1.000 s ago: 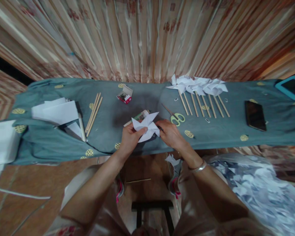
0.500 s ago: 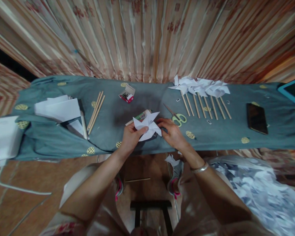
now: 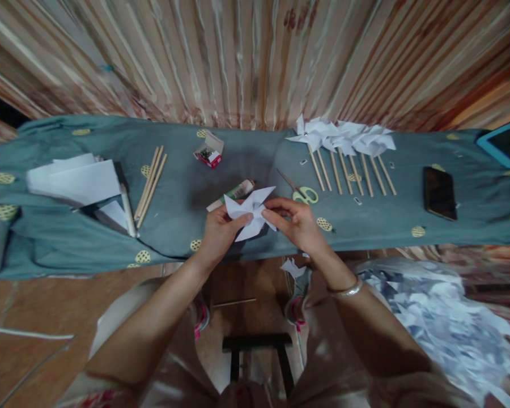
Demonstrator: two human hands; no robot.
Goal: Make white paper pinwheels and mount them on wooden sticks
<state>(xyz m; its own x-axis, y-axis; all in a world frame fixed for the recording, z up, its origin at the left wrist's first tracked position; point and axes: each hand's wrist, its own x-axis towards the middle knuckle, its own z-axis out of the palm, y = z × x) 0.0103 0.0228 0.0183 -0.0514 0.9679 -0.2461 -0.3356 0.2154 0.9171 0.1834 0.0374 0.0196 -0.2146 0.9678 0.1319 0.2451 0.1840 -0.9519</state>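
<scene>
Fingers [image 3: 240, 220] of the left hand [image 3: 219, 233] pinch the pinwheel [image 3: 249, 211] from the left. The right hand [image 3: 300, 226] pinches it from the right with thumb and fingertips, so both hands are closed on it. It sits just above the near edge of the table [image 3: 68, 243], in the middle, with the glue stick [image 3: 234, 194] just behind it.

I think the pinwheel is very light and thin. It is only folded paper, so it will bend, crease or tear if squeezed hard. The pointy tips are the weakest part. The best place to hold it looks like the middle, where the folds meet, with a soft pinch and not by a tip.

Now the counting:
- There is one pinwheel in the hands, one glue stick and one pair of scissors [image 3: 305, 195] just to the right.
- One small red box [image 3: 208, 153] stands open, far and a bit left.
- There is one phone [image 3: 440, 194] on the right and one tablet [image 3: 504, 144] at the far right.
- The done pinwheels [image 3: 344, 139] lie far right on about seven sticks — their paper tops overlap, so I count by the sticks.
- On the left lie three or four bare sticks [image 3: 151, 180], beside one paper pile [image 3: 74, 180] and one pen [image 3: 127, 209].
- One more stick [image 3: 233, 303] lies on the floor.
</scene>
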